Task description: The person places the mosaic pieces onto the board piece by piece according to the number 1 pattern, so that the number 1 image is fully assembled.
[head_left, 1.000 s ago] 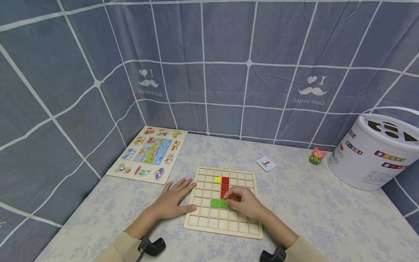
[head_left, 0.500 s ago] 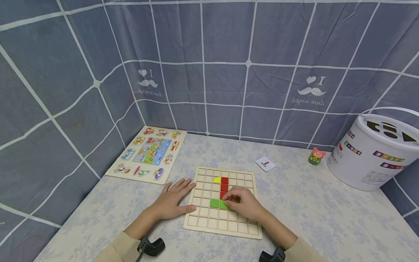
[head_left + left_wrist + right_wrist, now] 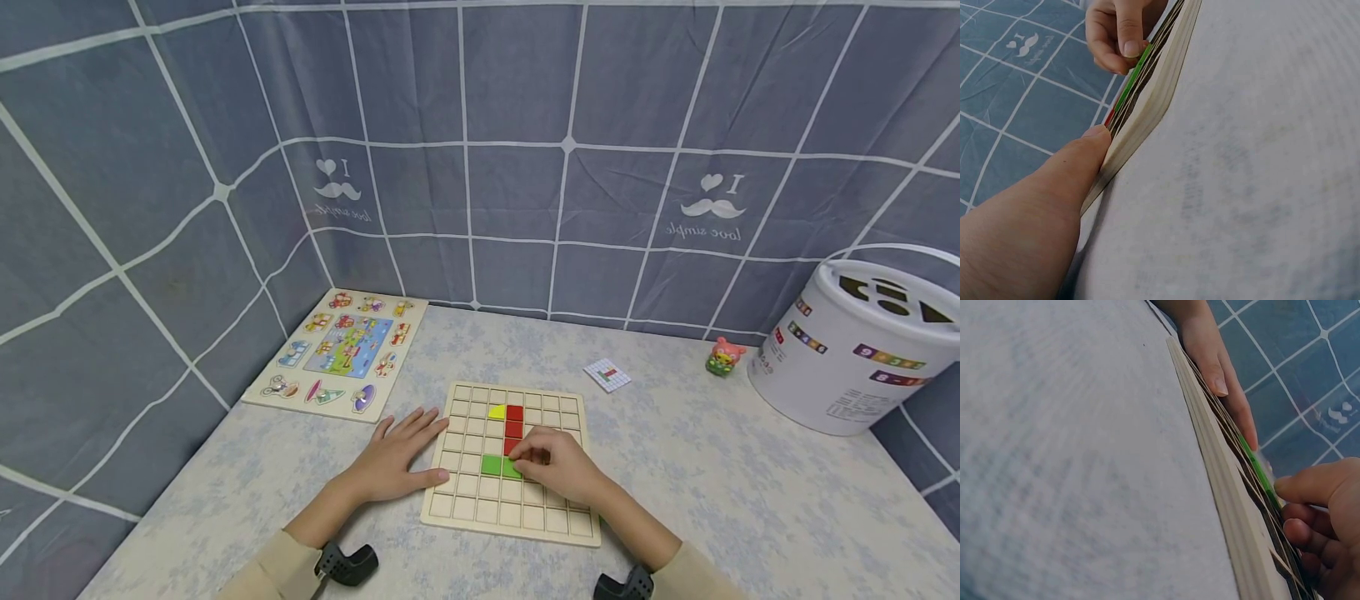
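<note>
A wooden grid board (image 3: 510,512) lies on the table. My left hand (image 3: 397,467) rests at its left edge with fingers spread, the thumb touching the rim in the left wrist view. A red tile strip (image 3: 513,429) stands upright in the grid, a small yellow tile (image 3: 497,412) beside its top. Below the strip lies a green tile (image 3: 492,466), level with the board's surface. My right hand (image 3: 558,465) has curled fingers, its thumb and index pinching the right end of the green tile. In the right wrist view the thumb tip meets the green edge (image 3: 1263,475); the curled fingers hide that end.
Behind the board lies a small pattern card (image 3: 607,376). A picture puzzle board (image 3: 343,408) is at the back left. To the right stand a little toy figure (image 3: 724,357) and a white bucket (image 3: 847,367) with a slotted lid. Tile-patterned cloth (image 3: 517,192) backs the table.
</note>
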A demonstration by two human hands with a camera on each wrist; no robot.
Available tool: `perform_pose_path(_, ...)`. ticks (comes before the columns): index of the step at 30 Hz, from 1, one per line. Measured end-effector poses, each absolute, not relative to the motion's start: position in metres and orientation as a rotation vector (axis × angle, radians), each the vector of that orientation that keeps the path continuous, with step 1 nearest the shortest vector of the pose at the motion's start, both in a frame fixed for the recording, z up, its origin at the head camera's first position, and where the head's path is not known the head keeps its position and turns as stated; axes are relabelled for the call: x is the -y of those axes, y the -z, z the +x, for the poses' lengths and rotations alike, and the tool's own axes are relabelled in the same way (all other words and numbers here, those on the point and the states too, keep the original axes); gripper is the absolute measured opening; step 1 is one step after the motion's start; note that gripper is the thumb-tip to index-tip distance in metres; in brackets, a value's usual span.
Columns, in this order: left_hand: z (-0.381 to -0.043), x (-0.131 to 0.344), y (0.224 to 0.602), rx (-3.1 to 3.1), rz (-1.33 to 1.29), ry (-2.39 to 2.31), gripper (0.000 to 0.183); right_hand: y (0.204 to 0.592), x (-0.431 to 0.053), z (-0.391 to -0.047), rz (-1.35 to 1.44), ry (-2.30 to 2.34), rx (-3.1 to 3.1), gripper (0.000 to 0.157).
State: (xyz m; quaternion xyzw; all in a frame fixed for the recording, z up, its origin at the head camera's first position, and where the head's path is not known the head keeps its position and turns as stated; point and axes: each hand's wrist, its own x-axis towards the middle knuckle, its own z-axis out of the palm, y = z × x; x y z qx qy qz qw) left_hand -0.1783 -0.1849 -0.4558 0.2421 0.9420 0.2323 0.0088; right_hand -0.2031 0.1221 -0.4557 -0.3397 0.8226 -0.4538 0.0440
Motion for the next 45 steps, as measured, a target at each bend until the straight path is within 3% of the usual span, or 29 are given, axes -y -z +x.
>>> perform_pose_path(14,-0.179,0.186,0.458,-2.940,0.751,-0.723,0.080,0.452,-0.131,-0.203,-0.964,1.430,-2.470,0.006)
perform_pose_path(23,-0.179,0.186,0.458,-2.942,0.740,-0.717,0.081,0.420,-0.137,-0.182,-0.904,1.465,-2.485,0.006)
perform_pose_path(33,-0.179,0.185,0.458,-2.939,0.749,-0.725,0.081,0.450,-0.166,-0.195,-0.854,1.480,-2.530,0.007)
perform_pose_path(45,-0.179,0.185,0.457,-2.944,0.756,-0.721,0.080,0.450,-0.193,-0.192,-0.867,1.469,-2.590,0.008)
